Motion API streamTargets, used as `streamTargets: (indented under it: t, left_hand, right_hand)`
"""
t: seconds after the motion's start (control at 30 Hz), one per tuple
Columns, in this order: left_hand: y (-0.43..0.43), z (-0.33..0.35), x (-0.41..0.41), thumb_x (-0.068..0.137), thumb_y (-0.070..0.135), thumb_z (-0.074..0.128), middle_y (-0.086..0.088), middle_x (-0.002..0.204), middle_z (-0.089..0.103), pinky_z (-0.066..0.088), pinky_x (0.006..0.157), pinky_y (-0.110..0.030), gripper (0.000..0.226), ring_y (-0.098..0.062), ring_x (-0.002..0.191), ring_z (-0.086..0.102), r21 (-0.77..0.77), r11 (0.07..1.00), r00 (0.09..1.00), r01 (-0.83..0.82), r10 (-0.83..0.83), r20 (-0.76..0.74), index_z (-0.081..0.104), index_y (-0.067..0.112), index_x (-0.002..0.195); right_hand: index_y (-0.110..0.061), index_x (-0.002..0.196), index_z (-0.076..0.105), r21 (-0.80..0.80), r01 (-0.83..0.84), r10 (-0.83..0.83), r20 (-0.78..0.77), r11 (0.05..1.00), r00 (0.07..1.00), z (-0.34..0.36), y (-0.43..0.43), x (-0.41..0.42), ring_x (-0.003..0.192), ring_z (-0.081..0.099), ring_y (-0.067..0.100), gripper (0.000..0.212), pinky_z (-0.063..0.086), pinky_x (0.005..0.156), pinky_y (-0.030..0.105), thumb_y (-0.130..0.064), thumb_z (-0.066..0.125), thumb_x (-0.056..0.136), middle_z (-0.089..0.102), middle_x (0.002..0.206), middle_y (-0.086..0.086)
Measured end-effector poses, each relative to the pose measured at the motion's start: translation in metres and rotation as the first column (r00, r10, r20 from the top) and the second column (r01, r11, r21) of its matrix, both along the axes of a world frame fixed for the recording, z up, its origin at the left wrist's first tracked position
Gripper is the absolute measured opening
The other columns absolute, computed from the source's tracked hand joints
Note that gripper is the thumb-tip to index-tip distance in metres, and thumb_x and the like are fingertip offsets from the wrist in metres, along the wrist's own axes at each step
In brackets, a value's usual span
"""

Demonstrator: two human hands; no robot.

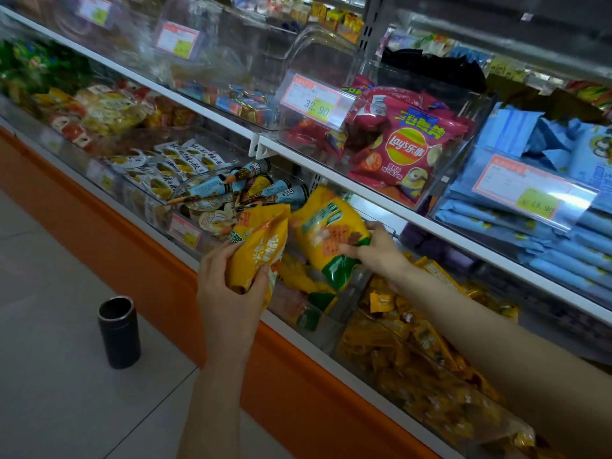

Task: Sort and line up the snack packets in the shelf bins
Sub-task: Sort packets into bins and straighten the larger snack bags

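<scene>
left hand fingers curled round yellow packet | right hand fingers pinch yellow-green packet

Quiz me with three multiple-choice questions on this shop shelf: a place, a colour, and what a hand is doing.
1. Where does the dark cylindrical flask stand?
A. on the tiled floor
B. on the upper shelf
C. inside a bin

2. What colour are the Lay's crisp bags in the clear plastic bin?
A. green
B. red
C. white

3. What is the left hand doing?
A. hanging empty
B. resting on the flask
C. gripping a crumpled yellow snack packet

1 A: it stands on the grey tiles.
2 B: the bags are red.
3 C: its thumb and fingers curl round the packet; the right hand holds a yellow and green snack packet.
</scene>
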State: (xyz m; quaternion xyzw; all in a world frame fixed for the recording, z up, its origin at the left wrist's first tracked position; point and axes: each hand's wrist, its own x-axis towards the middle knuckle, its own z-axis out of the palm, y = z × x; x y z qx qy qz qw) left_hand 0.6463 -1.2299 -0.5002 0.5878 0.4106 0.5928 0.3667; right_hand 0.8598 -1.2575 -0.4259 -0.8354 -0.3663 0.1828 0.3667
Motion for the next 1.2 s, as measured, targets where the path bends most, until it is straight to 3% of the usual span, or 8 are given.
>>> streamTargets:
  t: [0.1,0.23,0.47,0.57,0.67,0.77,0.93,1.2]
  left_hand:
    - [0.002,-0.002,-0.004,0.080,0.015,0.072,0.002,0.121,0.047,0.034,0.068,0.004,0.043,-0.007,0.108,0.043,0.020,1.000,1.000,-0.014,0.014,0.007,0.057,0.014,0.120]
    - [0.006,-0.006,-0.004,0.079,0.014,0.073,-0.005,0.123,0.051,0.032,0.072,0.005,0.044,-0.012,0.111,0.045,0.025,0.999,1.000,-0.020,0.021,-0.002,0.057,0.012,0.120]
    - [0.016,-0.014,-0.001,0.080,0.015,0.073,-0.005,0.123,0.050,0.030,0.075,0.006,0.044,-0.012,0.110,0.045,0.002,1.000,1.000,-0.019,0.019,0.003,0.057,0.014,0.120]
    - [0.021,-0.017,0.000,0.079,0.015,0.073,-0.004,0.121,0.050,0.030,0.075,0.006,0.043,-0.012,0.110,0.045,-0.005,1.000,1.000,-0.019,0.019,0.004,0.057,0.014,0.119]
    - [0.023,-0.021,0.001,0.079,0.015,0.074,-0.005,0.121,0.051,0.029,0.075,0.006,0.043,-0.010,0.108,0.045,-0.005,1.000,1.000,-0.021,0.021,-0.009,0.057,0.014,0.118]
    - [0.026,-0.021,0.003,0.079,0.016,0.074,-0.004,0.122,0.050,0.030,0.076,0.006,0.044,-0.009,0.109,0.044,-0.017,1.000,1.000,-0.008,0.008,-0.013,0.057,0.014,0.120]
    - [0.028,-0.021,0.006,0.079,0.019,0.073,0.000,0.121,0.050,0.029,0.077,0.006,0.044,0.000,0.106,0.041,-0.006,1.000,1.000,-0.007,0.007,-0.025,0.057,0.015,0.120]
    - [0.022,-0.020,0.014,0.079,0.022,0.072,0.001,0.123,0.050,0.038,0.082,-0.010,0.043,-0.012,0.113,0.048,-0.008,1.000,1.000,0.018,-0.018,-0.006,0.056,0.020,0.119]
  right_hand:
    - [-0.001,0.124,0.047,0.100,0.162,-0.158,-0.053,0.982,0.986,-0.002,0.015,0.015,0.113,0.056,0.028,0.048,0.046,0.097,0.040,-0.022,0.067,0.086,0.059,0.121,0.012]
    - [0.009,0.128,0.036,-0.029,0.259,-0.246,0.233,0.965,0.941,-0.008,0.041,0.022,0.125,0.045,0.039,0.048,0.037,0.102,0.041,-0.025,0.048,0.098,0.049,0.132,0.025]
    - [-0.006,0.120,0.054,-0.617,0.144,0.222,0.477,0.773,0.850,-0.036,0.058,0.035,0.114,0.054,0.030,0.039,0.044,0.087,0.033,-0.030,0.061,0.090,0.056,0.121,0.013]
    - [-0.002,0.137,0.036,-0.634,0.143,0.291,0.530,0.760,0.797,-0.036,0.069,0.037,0.126,0.045,0.032,0.070,0.042,0.098,0.036,-0.020,0.073,0.080,0.041,0.140,0.017]
    - [-0.005,0.148,0.009,-0.674,-0.034,0.369,0.362,0.738,0.856,-0.032,0.079,0.039,0.134,0.035,0.030,0.102,0.035,0.106,0.034,-0.025,0.078,0.076,0.028,0.150,0.014]
    - [-0.007,0.149,0.013,-0.778,-0.059,0.505,0.346,0.626,0.791,-0.032,0.080,0.046,0.136,0.031,0.027,0.097,0.032,0.109,0.034,-0.043,0.070,0.080,0.023,0.153,0.012]
    - [-0.015,0.146,0.027,-0.562,-0.314,0.585,0.403,0.765,0.704,-0.038,0.094,0.045,0.130,0.043,0.022,0.084,0.039,0.105,0.034,-0.045,0.069,0.081,0.041,0.145,0.007]
    - [-0.012,0.117,0.058,-0.716,-0.162,0.674,0.521,0.679,0.524,-0.052,0.115,0.028,0.103,0.058,0.026,0.047,0.040,0.070,0.029,-0.045,0.066,0.083,0.061,0.115,0.007]
